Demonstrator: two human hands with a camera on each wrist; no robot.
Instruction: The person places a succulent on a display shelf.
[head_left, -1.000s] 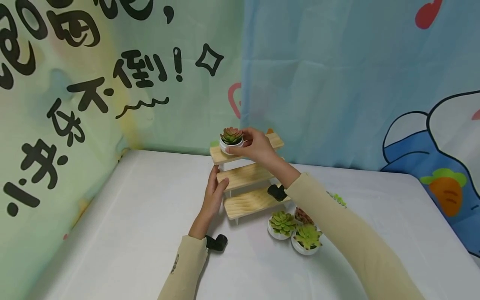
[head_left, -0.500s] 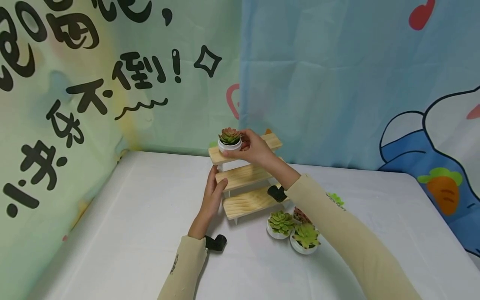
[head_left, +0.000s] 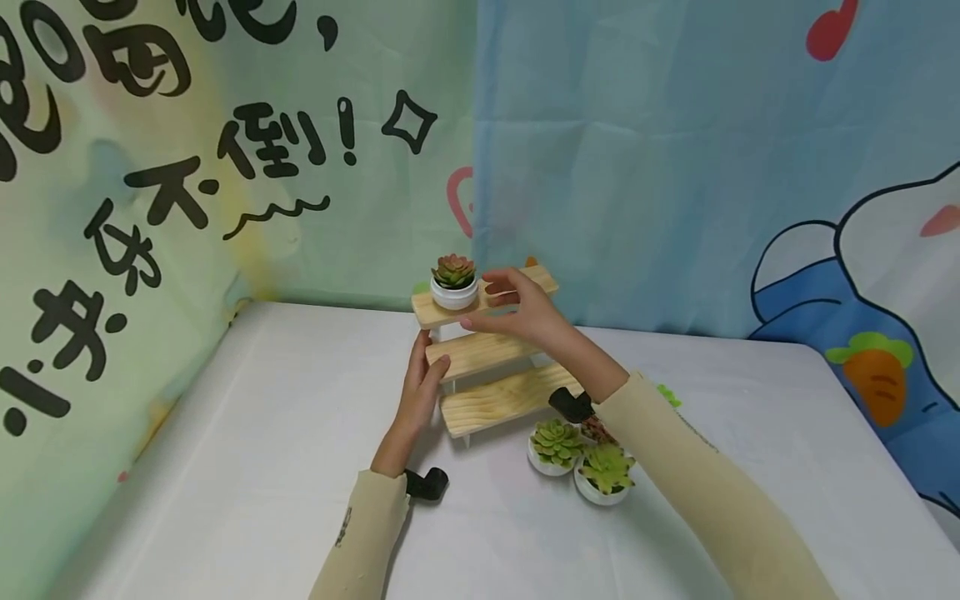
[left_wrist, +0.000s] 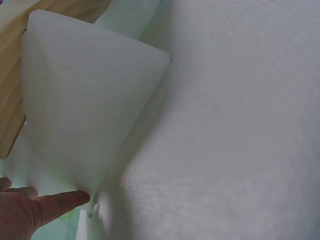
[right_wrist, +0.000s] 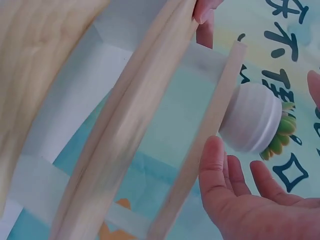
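Small succulent in a white pot (head_left: 453,283), upright at the left end of the top step of a three-step wooden stand (head_left: 491,400), seen from beneath in the right wrist view (right_wrist: 252,117) as a white base sitting on the plank edge. Just right of the pot, right hand (head_left: 517,307), grip released, fingers relaxed and spread, palm near the pot but not touching it (right_wrist: 240,200). At the stand's left edge, left hand (head_left: 420,392), fingers laid straight against the end of the middle step, thumb on its front edge; in the left wrist view only fingertips (left_wrist: 60,202) showing beside the white side panel of the stand, grip loose and holding nothing. On the white worktop (head_left: 262,467), just right of the lowest step, a cluster of three more potted succulents: one green (head_left: 555,446), one brighter green nearer the camera (head_left: 603,475), one reddish (head_left: 596,429) mostly hidden behind the other two. Cream sleeves on both forearms, black wrist-mounted cameras at each cuff. Behind, a pale green cloth with black painted characters (head_left: 187,183) at left, a blue cartoon cloth (head_left: 675,167) at right.
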